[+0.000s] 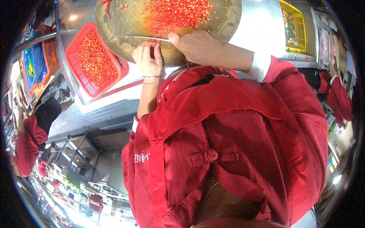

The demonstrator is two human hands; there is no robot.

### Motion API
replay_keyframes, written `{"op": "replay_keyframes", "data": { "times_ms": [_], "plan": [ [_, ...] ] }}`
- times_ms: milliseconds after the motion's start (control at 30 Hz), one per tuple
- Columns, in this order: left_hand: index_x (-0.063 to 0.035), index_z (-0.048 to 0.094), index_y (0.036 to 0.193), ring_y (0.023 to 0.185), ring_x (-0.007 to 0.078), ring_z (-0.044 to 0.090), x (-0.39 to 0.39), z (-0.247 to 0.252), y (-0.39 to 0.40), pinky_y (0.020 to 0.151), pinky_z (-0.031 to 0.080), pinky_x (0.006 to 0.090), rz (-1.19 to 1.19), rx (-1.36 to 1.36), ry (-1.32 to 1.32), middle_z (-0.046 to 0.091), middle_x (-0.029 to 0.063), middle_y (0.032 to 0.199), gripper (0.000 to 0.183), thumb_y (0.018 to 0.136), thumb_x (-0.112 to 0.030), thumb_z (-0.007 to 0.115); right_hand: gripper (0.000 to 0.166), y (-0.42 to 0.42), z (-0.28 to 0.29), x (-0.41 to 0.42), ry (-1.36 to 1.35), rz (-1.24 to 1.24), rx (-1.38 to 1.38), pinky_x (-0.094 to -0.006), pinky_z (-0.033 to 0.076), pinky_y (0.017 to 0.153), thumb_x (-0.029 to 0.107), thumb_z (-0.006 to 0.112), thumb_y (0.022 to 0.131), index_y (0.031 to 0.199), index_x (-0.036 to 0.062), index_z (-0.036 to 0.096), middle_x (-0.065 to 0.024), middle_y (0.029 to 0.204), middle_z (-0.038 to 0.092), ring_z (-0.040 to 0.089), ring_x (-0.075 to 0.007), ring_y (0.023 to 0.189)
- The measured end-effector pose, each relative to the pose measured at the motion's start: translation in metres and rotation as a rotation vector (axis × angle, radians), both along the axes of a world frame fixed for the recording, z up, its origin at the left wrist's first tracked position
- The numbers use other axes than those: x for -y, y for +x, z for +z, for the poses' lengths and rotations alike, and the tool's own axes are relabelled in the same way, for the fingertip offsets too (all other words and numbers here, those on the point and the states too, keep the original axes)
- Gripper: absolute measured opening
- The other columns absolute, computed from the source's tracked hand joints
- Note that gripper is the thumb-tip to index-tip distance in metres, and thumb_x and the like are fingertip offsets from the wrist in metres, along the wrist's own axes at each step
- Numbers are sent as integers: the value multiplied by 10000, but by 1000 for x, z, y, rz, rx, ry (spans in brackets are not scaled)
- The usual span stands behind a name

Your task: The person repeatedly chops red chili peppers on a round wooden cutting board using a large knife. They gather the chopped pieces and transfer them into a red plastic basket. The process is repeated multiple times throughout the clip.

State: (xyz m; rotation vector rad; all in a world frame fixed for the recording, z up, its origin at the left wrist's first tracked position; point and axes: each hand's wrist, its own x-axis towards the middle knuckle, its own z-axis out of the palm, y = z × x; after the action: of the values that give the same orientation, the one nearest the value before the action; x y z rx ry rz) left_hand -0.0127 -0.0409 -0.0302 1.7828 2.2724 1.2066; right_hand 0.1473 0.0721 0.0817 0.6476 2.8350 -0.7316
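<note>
My right hand [196,45] grips a kitchen knife [142,37], its thin blade seen edge-on across the near part of a round chopping board [125,25]. Beside the blade, my left hand [148,57] has its fingers bent and pinched on red chili [156,41] at the board. The fingers hide most of that piece. A heap of chopped red chilies [179,14] covers the far middle of the board. A few whole red chilies [107,10] lie near its far left edge.
Left of the board, a red plastic basket [95,92] holds chopped chilies and overlaps the board's edge. A yellow basket [300,31] stands right on the steel counter [259,25]. Blue and orange baskets [50,54] are farther left. People in red [31,142] work on both sides.
</note>
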Motion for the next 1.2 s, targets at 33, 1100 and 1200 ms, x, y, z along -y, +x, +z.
{"op": "replay_keyframes", "data": {
  "times_ms": [33, 1100, 1200],
  "plan": [
    [-68, 624, 855, 841, 285, 562, 0, 0, 0, 792, 417, 381, -5, 3, -4, 618, 90, 898, 106, 784, -86, 700, 260, -2, -1, -1, 15, 8, -5, -471, 529, 578, 32, 562, 770, 1002, -32, 465, -213, 695, 646, 673, -382, 694],
    [-59, 595, 877, 831, 315, 563, 5, -3, 5, 797, 438, 412, -18, -40, 70, 604, 115, 894, 126, 783, -60, 680, 257, 6, 4, 7, 23, 51, -28, -462, 496, 545, 7, 513, 790, 1033, -15, 433, -185, 672, 635, 660, -362, 645],
    [-55, 594, 867, 800, 321, 567, 6, -4, 3, 765, 457, 401, -7, -56, 6, 612, 119, 872, 139, 768, -52, 692, 228, 2, 8, 7, 9, 55, 22, -472, 518, 563, 55, 517, 814, 1007, -43, 443, -217, 711, 650, 676, -374, 690]
  ]
}}
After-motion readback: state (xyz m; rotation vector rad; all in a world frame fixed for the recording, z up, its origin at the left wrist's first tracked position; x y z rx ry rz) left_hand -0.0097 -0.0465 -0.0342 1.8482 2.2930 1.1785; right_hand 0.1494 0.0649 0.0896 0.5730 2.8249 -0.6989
